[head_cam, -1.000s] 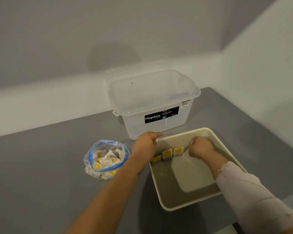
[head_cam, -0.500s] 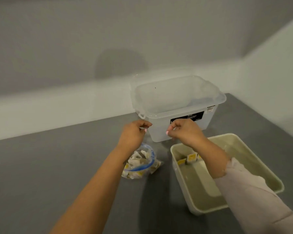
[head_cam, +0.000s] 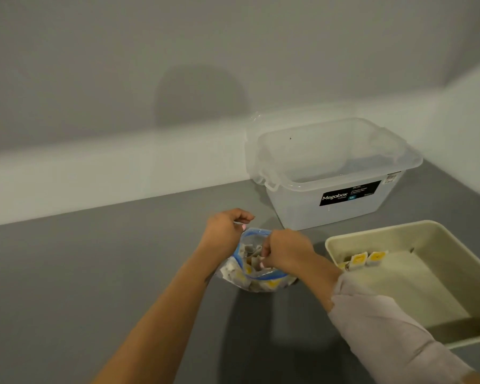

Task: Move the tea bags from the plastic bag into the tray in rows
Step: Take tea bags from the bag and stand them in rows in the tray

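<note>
Two hands work at frame centre above a grey table (head_cam: 67,286) that fills the lower half of the frame. Largest item on it: a clear storage box (head_cam: 333,176), upper right of centre, black "Megabox" label on its near wall, lid off. Next: a cream tray (head_cam: 341,242) at right edge, lower than the box and close beside it but not touching. A short row of tea bags (head_cam: 367,259), yellow tags up, stands against the tray's far-left wall; at least two are distinct, a third is partly hidden by the right forearm. Plastic bag (head_cam: 257,284) with blue zip rim sits at centre, left of the tray, mouth open, holding a pile of loose tea bags (head_cam: 270,284), white and yellow. Left hand (head_cam: 223,234) is at the bag's upper-left rim, fingers curled, thumb and forefinger closed together on the rim edge as far as can be seen. Right hand (head_cam: 286,252) is at the bag's mouth, fingers curled down into it among the tea bags; whether it grips one, cannot tell. A pale sleeve (head_cam: 385,328) covers the right forearm at lower right.
</note>
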{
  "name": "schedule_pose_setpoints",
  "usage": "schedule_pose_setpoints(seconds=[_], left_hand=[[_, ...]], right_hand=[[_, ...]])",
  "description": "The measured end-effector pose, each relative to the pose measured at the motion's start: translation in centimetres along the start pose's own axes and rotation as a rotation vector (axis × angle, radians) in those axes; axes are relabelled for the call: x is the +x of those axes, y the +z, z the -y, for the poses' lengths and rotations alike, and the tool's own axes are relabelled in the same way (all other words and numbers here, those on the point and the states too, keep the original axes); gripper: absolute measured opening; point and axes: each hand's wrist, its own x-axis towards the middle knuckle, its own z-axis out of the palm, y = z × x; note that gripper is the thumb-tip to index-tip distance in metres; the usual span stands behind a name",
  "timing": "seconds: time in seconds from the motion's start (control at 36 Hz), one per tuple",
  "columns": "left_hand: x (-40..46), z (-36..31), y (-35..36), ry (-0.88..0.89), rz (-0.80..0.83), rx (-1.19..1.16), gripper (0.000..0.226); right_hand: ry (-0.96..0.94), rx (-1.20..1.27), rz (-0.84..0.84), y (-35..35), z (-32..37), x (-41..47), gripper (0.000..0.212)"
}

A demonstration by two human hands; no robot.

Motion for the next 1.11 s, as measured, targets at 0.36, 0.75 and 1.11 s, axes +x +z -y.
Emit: schedule_pose_setpoints(seconds=[0.36, 0.75, 1.11], left_hand=[[0.7, -0.3, -0.2, 0.045, 0.007, -0.066, 0.021], [-0.9, -2.1, 1.3, 0.044, 0.128, -0.092, 0.045], [0.1, -0.7, 1.6, -0.134, 0.02, -0.422, 0.03]], right_hand=[[0.058, 0.337, -0.026, -3.9, -1.1, 0.8, 0.013], [0.136, 0.977, -0.07, -6.5, -0.6, 0.1, 0.027], [0.172, 0.569, -0.051, -4.2, -1.6, 0.1, 0.027]])
